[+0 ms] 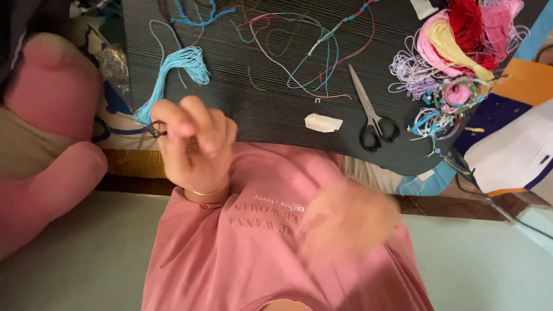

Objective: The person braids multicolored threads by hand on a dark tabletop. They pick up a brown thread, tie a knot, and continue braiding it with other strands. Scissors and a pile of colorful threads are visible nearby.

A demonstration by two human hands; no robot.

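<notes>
1. Head view: a small white rectangular package [323, 122] lies flat at the middle of the dark ribbed counter [271, 115], and another white piece [424, 8] sits at the top edge, right of centre.
2. The left hand [193, 147], at centre left, pinches a small dark clip [154, 130] between its fingertips; the clip grips the lower end of a light-blue thread bundle [173, 78], which runs up and right across the counter to a looped head.
3. The right hand [348, 217], at lower centre over the pink shirt [259, 259], is blurred; I cannot tell its state.
4. Black-handled scissors [371, 115] lie right of the package, loose coloured threads [299, 46] above, a heap of pink, red, yellow and lilac skeins [461, 40] in the upper right, and a pink plush toy [46, 144] at the left.
</notes>
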